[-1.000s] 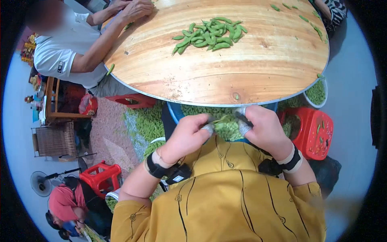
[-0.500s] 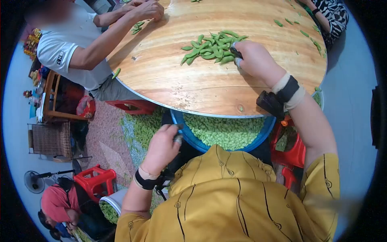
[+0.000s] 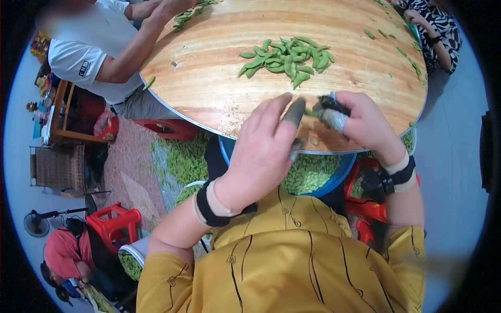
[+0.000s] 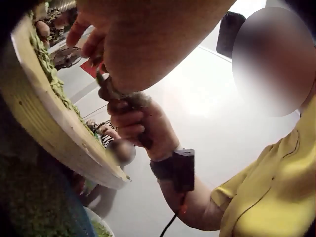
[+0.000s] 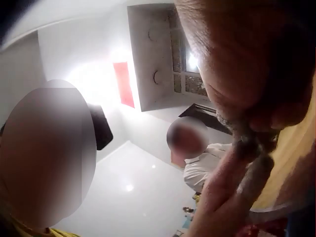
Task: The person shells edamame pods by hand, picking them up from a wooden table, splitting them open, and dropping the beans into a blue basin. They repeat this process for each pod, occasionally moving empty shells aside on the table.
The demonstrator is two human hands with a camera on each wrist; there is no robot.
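Observation:
My right hand (image 3: 362,120), with grey coverings on its thumb and finger, pinches a green soybean pod (image 3: 311,112) above the near edge of the table. Close by on the left is my left hand (image 3: 261,148), its fingers stretched toward the pod and its tips also covered in grey. Farther in on the wooden tabletop (image 3: 203,99) lies a pile of green soybean pods (image 3: 287,57). Beneath the table edge, a blue basin (image 3: 334,182) holds shelled green beans (image 3: 310,175), partly hidden by my left hand. In the right wrist view the covered fingertips (image 5: 256,173) of both hands come close together.
A person in a white shirt (image 3: 78,57) works at the table's left side, another in a patterned top (image 3: 443,31) at the far right. Red stools (image 3: 115,221) stand around. Many pods (image 3: 182,159) cover the floor at left, near a white bucket (image 3: 136,249).
My right hand has drawn back from the pile toward me with a pod. My left hand has risen from beside the basin to meet it over the table edge.

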